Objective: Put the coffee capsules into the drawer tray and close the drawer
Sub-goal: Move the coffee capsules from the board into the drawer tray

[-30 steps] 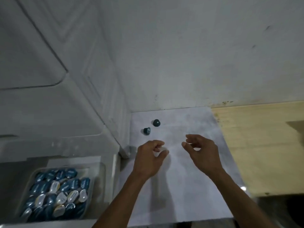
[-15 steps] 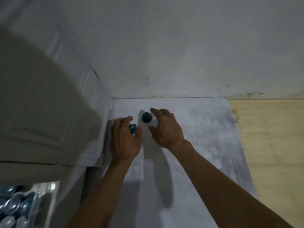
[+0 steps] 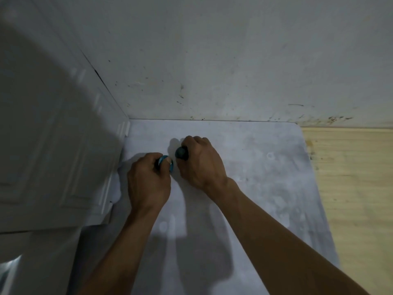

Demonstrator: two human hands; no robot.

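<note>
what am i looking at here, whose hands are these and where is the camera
This is no machine: a person is working with two bare hands, and the camera sits on their head, looking forward and down. The picture shows a pale grey countertop in a corner, a wall behind it, a white panelled cabinet on the left and a wooden surface on the right. The left hand is closed around one teal coffee capsule, and the right hand grips a darker coffee capsule. Both capsules are at the countertop; whether they are lifted yet is unclear.
</note>
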